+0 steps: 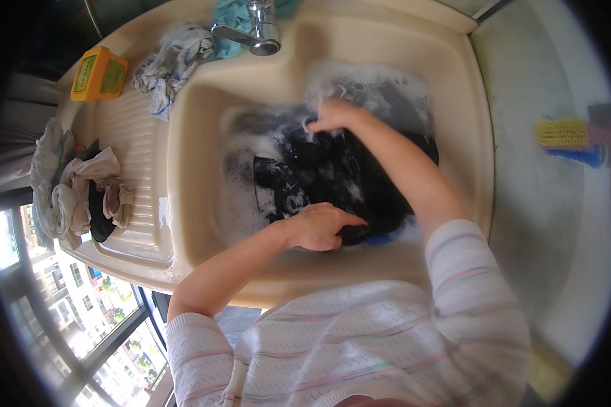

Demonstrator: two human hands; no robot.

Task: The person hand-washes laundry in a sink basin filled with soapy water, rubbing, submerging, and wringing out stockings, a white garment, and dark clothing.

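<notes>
Wet black clothing (331,168) lies bunched in soapy water inside a beige laundry sink (198,203). My left hand (315,227) grips dark fabric near the basin's front side, its fingers curled over the cloth. Farther back, my right hand (334,114) is at the edge of the black cloth beside white suds (331,81). It is blurred, and its fingertips are partly hidden, so I cannot tell whether it holds fabric. Something blue (387,236) shows under the water right of my left hand.
A chrome faucet (265,38) overhangs the back rim. On the ribbed drainboard (137,147) are a crumpled grey-white cloth (170,61), an orange container (99,75) and several small rolled garments (89,188). Teal cloth (232,25) lies behind the faucet. A yellow-and-blue brush (562,135) is at the right wall.
</notes>
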